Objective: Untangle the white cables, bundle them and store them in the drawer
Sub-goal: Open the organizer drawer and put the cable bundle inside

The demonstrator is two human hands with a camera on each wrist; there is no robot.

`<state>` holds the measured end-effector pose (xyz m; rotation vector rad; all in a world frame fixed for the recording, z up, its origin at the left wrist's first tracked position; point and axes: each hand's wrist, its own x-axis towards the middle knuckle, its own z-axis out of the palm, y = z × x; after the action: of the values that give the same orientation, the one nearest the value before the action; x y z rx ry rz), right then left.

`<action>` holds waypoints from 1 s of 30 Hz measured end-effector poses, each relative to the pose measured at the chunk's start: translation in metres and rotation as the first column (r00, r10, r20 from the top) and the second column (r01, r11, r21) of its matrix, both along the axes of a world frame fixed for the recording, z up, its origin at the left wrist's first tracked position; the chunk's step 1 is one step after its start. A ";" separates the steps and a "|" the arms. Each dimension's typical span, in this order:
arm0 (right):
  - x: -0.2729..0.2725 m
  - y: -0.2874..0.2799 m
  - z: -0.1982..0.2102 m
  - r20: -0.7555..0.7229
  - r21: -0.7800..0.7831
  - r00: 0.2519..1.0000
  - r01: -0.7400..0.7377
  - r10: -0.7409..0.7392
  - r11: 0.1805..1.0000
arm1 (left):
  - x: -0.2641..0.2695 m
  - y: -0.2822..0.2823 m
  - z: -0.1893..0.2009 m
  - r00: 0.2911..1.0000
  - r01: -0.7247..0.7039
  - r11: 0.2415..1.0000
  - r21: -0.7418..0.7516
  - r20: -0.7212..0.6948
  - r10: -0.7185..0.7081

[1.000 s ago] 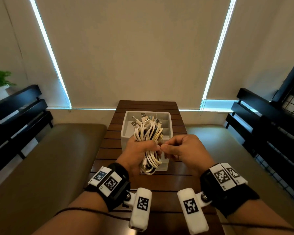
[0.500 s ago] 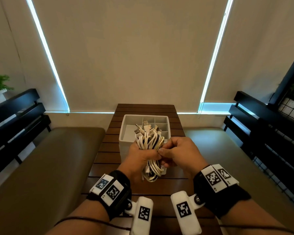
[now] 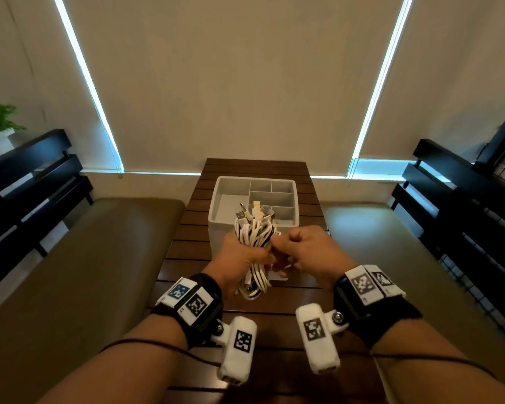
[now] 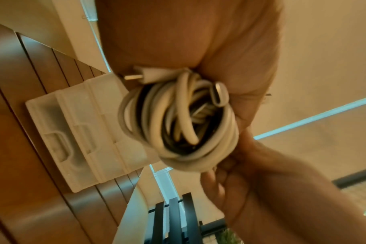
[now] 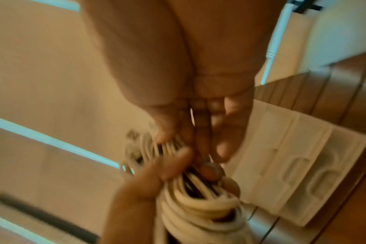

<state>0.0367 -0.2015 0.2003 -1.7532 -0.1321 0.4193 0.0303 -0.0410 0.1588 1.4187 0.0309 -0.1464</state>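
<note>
A coil of white cables point(image 3: 255, 231) stands upright in my left hand point(image 3: 245, 255), which grips it round the middle, plugs sticking out of the top. My right hand point(image 3: 301, 250) is pressed against the coil's right side, its curled fingers point(image 5: 201, 132) pinching the strands beside my left thumb point(image 5: 163, 170). Some dark strands show among the white loops point(image 4: 178, 125). Both hands hover just in front of the white drawer unit point(image 3: 216, 199), whose open top has divided compartments. Its front drawers with recessed handles point(image 4: 79, 132) look closed.
The drawer unit stands on a narrow dark slatted wooden table point(image 3: 187, 252). Olive bench cushions lie on the left point(image 3: 99, 258) and the right point(image 3: 391, 243), each backed by black slatted rails. Blinds cover the wall behind.
Both hands stay together on the coil in front of the unit. The right fingers have shifted a little against its middle. The head view has tilted slightly.
</note>
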 end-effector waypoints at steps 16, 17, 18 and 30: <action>0.134 -0.004 -0.054 -0.101 -0.087 0.880 0.458 -0.465 0.885 | 0.023 0.030 -0.094 0.862 -0.473 0.796 -0.377 -0.383 0.331; 0.148 -0.003 -0.059 -0.110 -0.093 0.881 0.452 -0.460 0.887 | 0.024 0.031 -0.100 0.861 -0.469 0.791 -0.392 -0.402 0.311; 0.164 -0.005 -0.070 -0.116 -0.095 0.881 0.450 -0.459 0.888 | 0.024 0.033 -0.104 0.861 -0.464 0.787 -0.407 -0.417 0.293; 0.204 0.015 -0.073 0.072 -0.406 0.930 0.357 -0.360 0.841 | 0.012 0.033 -0.114 0.853 -0.457 0.767 -0.451 -0.465 0.236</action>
<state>0.2407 -0.1864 0.1275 -2.1389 0.3137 0.1820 0.0425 -0.0078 0.0449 0.7625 0.5472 -0.1031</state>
